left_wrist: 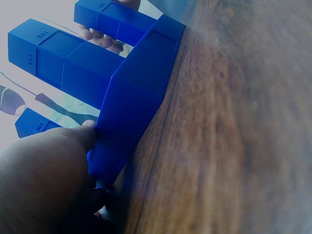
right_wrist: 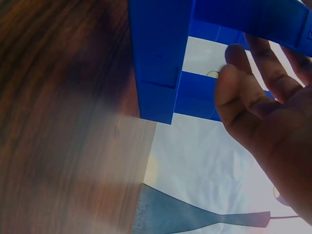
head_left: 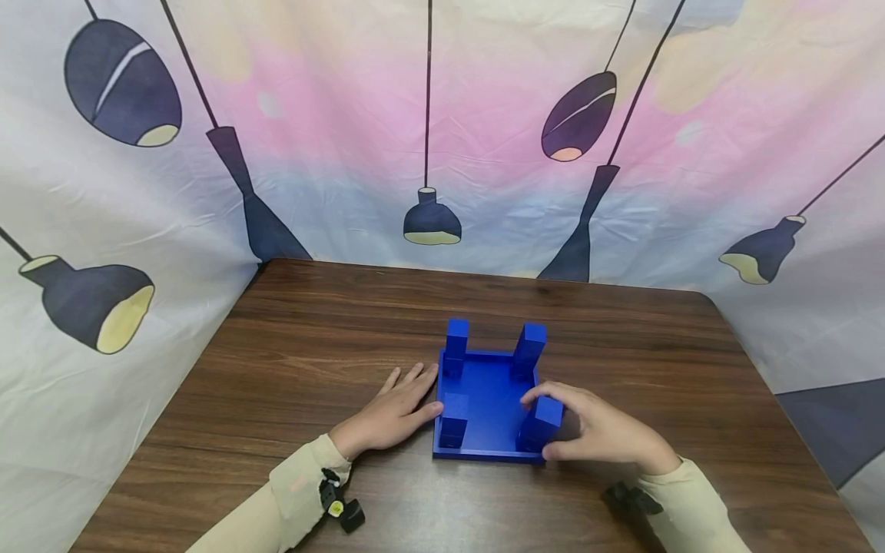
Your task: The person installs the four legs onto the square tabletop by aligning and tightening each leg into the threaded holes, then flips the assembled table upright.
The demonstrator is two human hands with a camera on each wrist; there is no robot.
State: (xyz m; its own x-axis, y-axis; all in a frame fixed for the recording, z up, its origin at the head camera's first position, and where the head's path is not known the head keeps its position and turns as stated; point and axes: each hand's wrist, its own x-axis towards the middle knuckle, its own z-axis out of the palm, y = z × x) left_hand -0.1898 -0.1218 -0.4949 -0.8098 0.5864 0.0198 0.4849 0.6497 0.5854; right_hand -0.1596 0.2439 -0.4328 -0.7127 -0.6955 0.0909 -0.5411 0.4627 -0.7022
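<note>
A blue square tray with a low rim lies on the table, an upright blue post standing at each corner. My left hand lies along the tray's left side, fingers stretched out and thumb touching the rim near the front left post. Around the front right post curls my right hand, index finger behind it and thumb low by the tray's corner. Embossed digits mark the front left post in the left wrist view. Part of the right hand's fingers is hidden behind the post in the right wrist view.
At the back of the tray stand the far left post and the far right post. The brown wood-grain table reaches back to a hanging cloth printed with lamps.
</note>
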